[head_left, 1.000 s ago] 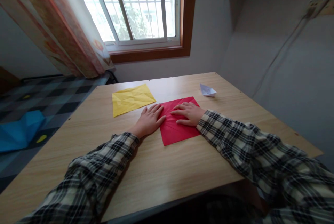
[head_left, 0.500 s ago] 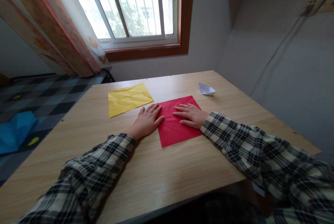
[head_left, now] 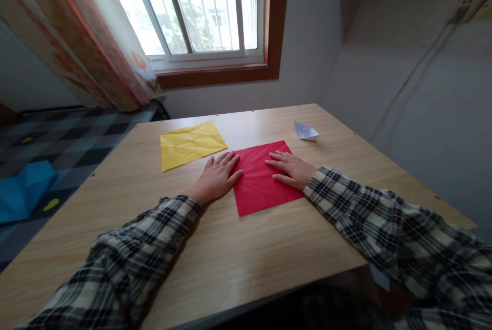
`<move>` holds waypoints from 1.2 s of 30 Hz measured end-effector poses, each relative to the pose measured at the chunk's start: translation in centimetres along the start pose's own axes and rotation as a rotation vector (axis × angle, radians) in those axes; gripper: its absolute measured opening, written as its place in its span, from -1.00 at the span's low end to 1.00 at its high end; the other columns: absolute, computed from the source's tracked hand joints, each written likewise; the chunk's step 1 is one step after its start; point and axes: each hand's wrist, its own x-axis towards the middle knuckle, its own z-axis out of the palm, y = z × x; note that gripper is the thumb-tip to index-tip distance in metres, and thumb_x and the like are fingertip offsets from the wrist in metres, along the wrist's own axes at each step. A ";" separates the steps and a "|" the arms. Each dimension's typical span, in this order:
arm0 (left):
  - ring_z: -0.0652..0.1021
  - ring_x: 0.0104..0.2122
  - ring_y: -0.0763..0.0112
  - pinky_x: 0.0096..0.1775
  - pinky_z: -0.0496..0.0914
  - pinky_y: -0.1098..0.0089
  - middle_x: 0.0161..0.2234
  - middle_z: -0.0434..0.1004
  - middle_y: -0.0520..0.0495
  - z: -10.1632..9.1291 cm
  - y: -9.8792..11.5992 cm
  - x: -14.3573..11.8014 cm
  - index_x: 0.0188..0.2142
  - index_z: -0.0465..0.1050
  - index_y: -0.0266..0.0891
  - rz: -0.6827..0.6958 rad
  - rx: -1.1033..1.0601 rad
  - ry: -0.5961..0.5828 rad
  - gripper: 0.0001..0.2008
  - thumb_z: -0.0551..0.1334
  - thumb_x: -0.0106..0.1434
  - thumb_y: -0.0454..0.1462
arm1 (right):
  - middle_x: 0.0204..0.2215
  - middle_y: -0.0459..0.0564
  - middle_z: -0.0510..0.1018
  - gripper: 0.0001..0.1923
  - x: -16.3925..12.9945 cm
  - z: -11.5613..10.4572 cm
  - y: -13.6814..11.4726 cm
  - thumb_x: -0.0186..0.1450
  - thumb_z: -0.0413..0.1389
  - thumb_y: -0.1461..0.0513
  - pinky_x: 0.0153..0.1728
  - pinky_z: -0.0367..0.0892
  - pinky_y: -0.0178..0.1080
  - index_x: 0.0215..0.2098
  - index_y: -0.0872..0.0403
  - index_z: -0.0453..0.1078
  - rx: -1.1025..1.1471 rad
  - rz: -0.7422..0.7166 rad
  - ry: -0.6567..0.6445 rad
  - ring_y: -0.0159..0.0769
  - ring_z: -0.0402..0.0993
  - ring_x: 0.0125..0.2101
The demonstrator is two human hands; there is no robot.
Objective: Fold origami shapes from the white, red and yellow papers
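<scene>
Left hand: palm down, fingers extended and a little parted, closed around nothing. We see its fingertips and thumb on the left edge of a red sheet of paper, its wrist on the near left.

Right hand: also palm down, fingers outstretched, gripping nothing, laid over the right part of the same sheet and pointing toward the left hand. The red sheet lies flat on the wooden table between and under the two hands; we note creases fanning across it.

Just beyond the left hand, to its left, a creased yellow sheet, apart from the red one. Beyond the right hand, well apart from it, a small folded white paper.

Far to the left of the left hand, we find a folded blue paper on a checked cloth. Farthest beyond both hands: a barred window and a patterned curtain.
</scene>
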 end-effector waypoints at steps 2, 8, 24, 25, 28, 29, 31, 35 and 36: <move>0.12 0.40 0.04 0.33 0.00 -0.12 0.43 0.06 -0.24 -0.1 0.1 0.0 0.40 0.13 -0.24 -0.007 0.007 -0.007 -0.37 -0.10 0.48 0.01 | 0.41 0.18 0.15 -0.32 -0.3 0.1 0.4 0.44 -0.03 -0.05 0.39 -0.03 0.09 0.40 0.12 0.16 0.017 0.000 0.022 -0.05 -0.01 0.42; 0.11 0.41 0.07 0.34 -0.01 -0.11 0.43 0.04 -0.24 -0.3 0.3 0.0 0.40 0.11 -0.28 -0.017 0.023 -0.026 -0.37 -0.10 0.48 0.00 | 0.36 0.24 0.24 -0.35 -0.9 -0.1 0.7 0.44 -0.05 0.02 0.38 0.05 0.05 0.37 0.22 0.20 0.011 -0.004 0.071 -0.07 0.08 0.39; 0.13 0.40 0.01 0.34 0.04 0.00 0.41 0.09 -0.29 0.1 0.3 0.0 0.36 0.22 -0.29 -0.037 0.023 0.049 -0.40 -0.01 0.47 -0.02 | 0.32 0.17 0.33 -0.34 -2.6 -0.6 -3.5 0.34 0.14 -0.06 0.32 0.10 0.15 0.31 0.05 0.29 -0.018 -0.350 0.151 -0.02 0.23 0.31; 0.14 0.39 0.01 0.34 0.05 -0.01 0.41 0.10 -0.29 0.2 0.2 0.0 0.36 0.23 -0.29 -0.032 0.017 0.061 -0.40 -0.01 0.46 -0.02 | 0.32 0.18 0.33 -0.31 -2.8 -0.3 -4.0 0.33 0.16 -0.06 0.30 0.14 0.13 0.33 0.05 0.27 -0.001 -0.394 0.121 -0.02 0.25 0.30; 0.16 0.38 0.00 0.34 0.06 -0.02 0.40 0.12 -0.29 0.4 0.0 0.0 0.34 0.26 -0.28 -0.023 -0.012 0.088 -0.41 0.01 0.46 -0.01 | 0.27 0.27 0.38 -0.33 -3.2 0.5 -5.1 0.35 0.16 -0.02 0.26 0.22 0.10 0.31 0.14 0.30 0.008 -0.433 0.101 0.00 0.31 0.26; 0.17 0.38 -0.01 0.34 0.06 -0.02 0.40 0.13 -0.29 0.5 -0.1 0.0 0.34 0.27 -0.27 -0.020 -0.024 0.096 -0.41 0.02 0.45 -0.01 | 0.25 0.28 0.40 -0.37 -3.2 0.6 -5.2 0.37 0.14 0.01 0.24 0.25 0.08 0.30 0.16 0.30 0.003 -0.429 0.113 -0.01 0.34 0.24; 0.19 0.37 -0.04 0.33 0.07 -0.04 0.39 0.15 -0.30 0.7 -0.3 0.0 0.32 0.29 -0.27 -0.012 -0.045 0.111 -0.42 0.03 0.45 -0.01 | 0.20 0.28 0.46 -0.45 -3.0 0.4 -5.1 0.41 0.10 0.06 0.20 0.31 0.04 0.27 0.17 0.34 -0.010 -0.442 0.126 -0.04 0.40 0.20; 0.24 0.34 0.02 0.32 0.12 -0.04 0.35 0.24 -0.27 1.3 -0.9 0.2 0.27 0.36 -0.25 0.029 -0.081 0.173 -0.51 -0.01 0.46 -0.13 | 0.13 0.26 0.53 -0.56 -2.6 -0.3 -4.4 0.43 0.07 0.11 0.11 0.41 0.01 0.18 0.18 0.41 -0.042 -0.541 0.132 -0.07 0.48 0.12; 0.26 0.33 0.05 0.31 0.14 -0.03 0.34 0.27 -0.25 1.5 -1.1 0.3 0.25 0.37 -0.24 0.042 -0.092 0.198 -0.53 -0.02 0.45 -0.18 | 0.10 0.26 0.55 -0.58 -2.6 -0.4 -4.3 0.44 0.06 0.12 0.09 0.43 0.00 0.16 0.19 0.43 -0.058 -0.571 0.143 -0.08 0.50 0.10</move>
